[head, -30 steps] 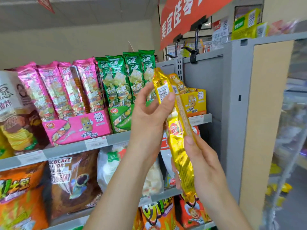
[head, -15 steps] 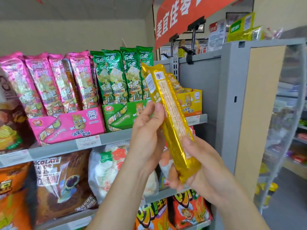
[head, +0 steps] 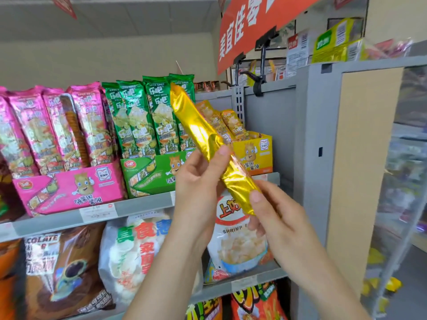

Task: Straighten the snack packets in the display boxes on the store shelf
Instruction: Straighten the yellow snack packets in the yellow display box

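Both hands hold one long yellow foil snack packet [head: 198, 128] in front of the shelf, tilted with its top toward the upper left. My left hand [head: 198, 181] pinches its middle; my right hand [head: 275, 218] grips its lower end. Behind it the yellow display box [head: 256, 151] holds two or three leaning yellow packets [head: 231, 122]. To its left stand the green display box [head: 147, 174] with upright green packets [head: 143, 116], and the pink display box [head: 69, 188] with pink packets [head: 57, 125].
The grey shelf edge [head: 138, 206] carries price labels. Below it sit large snack bags, among them a white shrimp-chip bag [head: 235, 245]. A grey end panel [head: 309, 158] closes the shelf on the right, an orange sign [head: 251, 21] hangs above, and an aisle lies further right.
The yellow packet has turned over: its printed, barcoded side gave way to plain shiny foil, and it tilted further left. My left hand slid down from the packet's top to its middle.
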A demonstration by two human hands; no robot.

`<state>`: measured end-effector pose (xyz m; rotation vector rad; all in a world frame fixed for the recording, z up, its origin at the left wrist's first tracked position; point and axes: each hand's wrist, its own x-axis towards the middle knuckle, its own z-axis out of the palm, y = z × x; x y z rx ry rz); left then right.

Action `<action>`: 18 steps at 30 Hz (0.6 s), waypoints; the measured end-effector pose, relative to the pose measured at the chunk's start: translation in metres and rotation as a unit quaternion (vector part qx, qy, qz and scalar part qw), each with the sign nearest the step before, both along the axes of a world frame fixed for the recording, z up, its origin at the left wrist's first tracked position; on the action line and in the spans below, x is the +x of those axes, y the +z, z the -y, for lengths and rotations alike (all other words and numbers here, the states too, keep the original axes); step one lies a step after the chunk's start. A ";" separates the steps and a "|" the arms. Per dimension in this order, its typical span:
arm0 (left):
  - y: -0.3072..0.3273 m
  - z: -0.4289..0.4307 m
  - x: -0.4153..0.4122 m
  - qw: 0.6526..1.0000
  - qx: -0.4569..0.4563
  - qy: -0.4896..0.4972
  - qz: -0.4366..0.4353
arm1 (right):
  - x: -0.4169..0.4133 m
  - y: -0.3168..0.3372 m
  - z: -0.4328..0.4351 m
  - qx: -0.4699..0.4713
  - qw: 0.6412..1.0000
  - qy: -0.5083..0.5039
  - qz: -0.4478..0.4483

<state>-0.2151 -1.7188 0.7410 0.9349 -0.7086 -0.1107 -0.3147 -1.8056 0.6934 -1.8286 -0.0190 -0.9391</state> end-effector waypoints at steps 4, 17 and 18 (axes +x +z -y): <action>0.006 0.011 0.003 0.999 -0.025 -0.002 -0.025 | -0.003 0.003 0.011 0.082 0.991 0.106 0.020; 0.017 0.036 -0.006 0.996 -0.041 -0.041 -0.065 | 0.002 -0.005 0.020 0.127 0.985 0.065 0.093; 0.017 0.037 -0.007 0.996 -0.039 -0.044 -0.068 | 0.001 -0.006 0.021 0.112 0.989 0.039 0.090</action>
